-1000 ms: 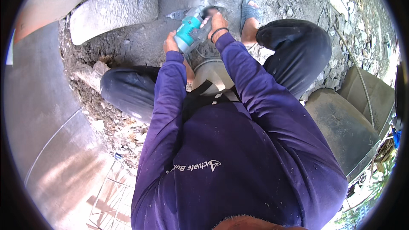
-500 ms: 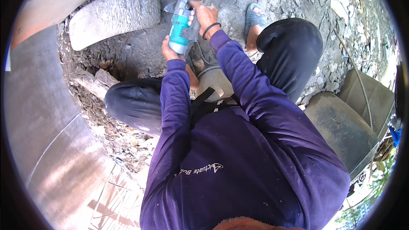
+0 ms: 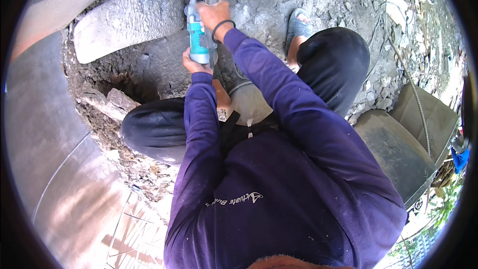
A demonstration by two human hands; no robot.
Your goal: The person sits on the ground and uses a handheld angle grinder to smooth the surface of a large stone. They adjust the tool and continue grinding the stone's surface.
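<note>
A teal-and-grey cylindrical device (image 3: 198, 42), perhaps a power tool, is held out in front of me over the ground. My left hand (image 3: 193, 63) is closed around its near end. Gripping its far part is my right hand (image 3: 215, 15), with a black band on the wrist; its fingers lie beside a small black piece at the top. Along the device's right side runs a clear or pale grey part, partly covered by my right hand. The exact kind of device cannot be made out.
A large pale stone-like slab (image 3: 129, 22) lies at the far left, beyond a hollow in the dirt. Grey curved sheeting (image 3: 37, 134) borders the left. Dark blocks (image 3: 393, 147) stand at the right, with a rope (image 3: 413, 82) over them. A pale rounded container (image 3: 249, 102) sits between my legs.
Both hands and the device have shifted left, and the device stands more upright in the picture. My right hand now covers more of its upper part.
</note>
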